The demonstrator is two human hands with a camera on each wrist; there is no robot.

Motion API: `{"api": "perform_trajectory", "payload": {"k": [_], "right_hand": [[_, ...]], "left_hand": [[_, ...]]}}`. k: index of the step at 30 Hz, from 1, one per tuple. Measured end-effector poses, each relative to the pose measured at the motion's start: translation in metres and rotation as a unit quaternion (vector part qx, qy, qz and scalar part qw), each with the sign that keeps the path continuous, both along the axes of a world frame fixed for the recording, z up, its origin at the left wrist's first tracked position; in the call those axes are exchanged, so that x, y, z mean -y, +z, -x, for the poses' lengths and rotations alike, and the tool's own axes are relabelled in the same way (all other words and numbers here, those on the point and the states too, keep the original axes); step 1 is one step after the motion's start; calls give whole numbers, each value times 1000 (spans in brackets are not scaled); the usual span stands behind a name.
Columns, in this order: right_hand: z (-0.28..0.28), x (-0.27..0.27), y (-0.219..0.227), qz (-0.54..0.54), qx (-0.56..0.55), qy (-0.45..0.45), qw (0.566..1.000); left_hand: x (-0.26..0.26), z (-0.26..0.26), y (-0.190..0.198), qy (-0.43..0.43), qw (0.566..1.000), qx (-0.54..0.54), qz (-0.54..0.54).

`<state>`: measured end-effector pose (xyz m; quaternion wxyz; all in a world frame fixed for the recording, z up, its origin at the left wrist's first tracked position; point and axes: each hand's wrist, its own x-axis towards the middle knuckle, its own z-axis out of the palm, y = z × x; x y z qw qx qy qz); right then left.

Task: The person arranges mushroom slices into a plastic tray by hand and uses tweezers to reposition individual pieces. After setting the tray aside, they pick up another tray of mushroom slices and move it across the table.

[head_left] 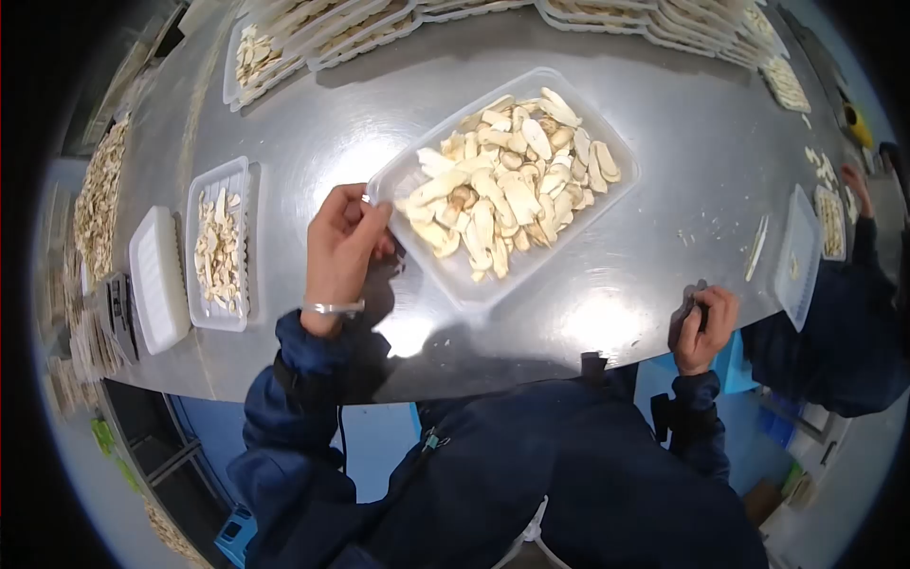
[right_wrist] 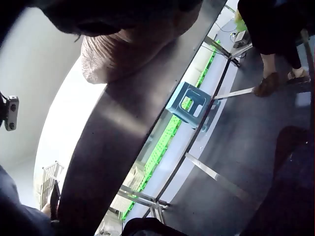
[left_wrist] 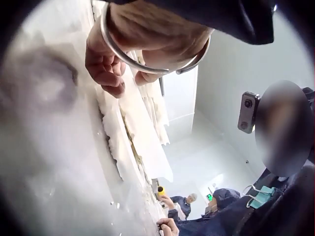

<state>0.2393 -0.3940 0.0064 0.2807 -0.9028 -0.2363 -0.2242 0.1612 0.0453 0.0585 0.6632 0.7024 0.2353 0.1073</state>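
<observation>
A clear plastic tray (head_left: 455, 302) holding a pile of sliced mushrooms (head_left: 517, 180) sits on the metal table in the head view. My left hand (head_left: 343, 237) pinches its left corner between thumb and fingers. The left wrist view shows this hand (left_wrist: 110, 59) from behind its metal bracelet, fingertips against the pale tray edge. My right hand (head_left: 706, 327) rests at the table's front edge, right of the tray, fingers loosely curled beside a dark patch. In the right wrist view only part of that hand (right_wrist: 128, 56) appears, over the tabletop.
Stacked trays of slices (head_left: 370, 33) line the back. At left stand a smaller filled tray (head_left: 197, 303) and a white tray (head_left: 159, 280). A pale strip (head_left: 756, 248) and another tray (head_left: 798, 256) lie at right, near another person (head_left: 834, 332). A blue stool (right_wrist: 189, 104) stands below the table.
</observation>
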Motion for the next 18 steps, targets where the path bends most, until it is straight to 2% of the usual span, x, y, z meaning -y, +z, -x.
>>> {"api": "perform_trajectory", "payload": {"k": [6,8,9,10,11,13,15,18], "right_hand": [[1,-6,8,-3,19,-1,1000],[-1,0,23,-88,-153,-14,984],[-3,1,31,-131,-239,-19,962],[-6,-2,41,-185,-273,-18,944],[-6,-17,40,-156,-221,5,963],[-25,-37,57,-134,-196,58,970],[-45,-62,61,-168,-267,78,946],[-82,-91,46,-141,-296,84,941]], "left_hand": [[-10,-39,-14,1,999,45,-28],[-8,-46,-16,9,998,50,-35],[-7,-46,-16,16,998,50,-35],[-5,-47,-17,22,998,46,-34],[-17,-41,-23,17,998,55,-37],[-17,-45,-24,12,997,60,-42],[-16,-46,-26,13,997,64,-42],[-14,-46,-33,14,995,96,-22]]}}
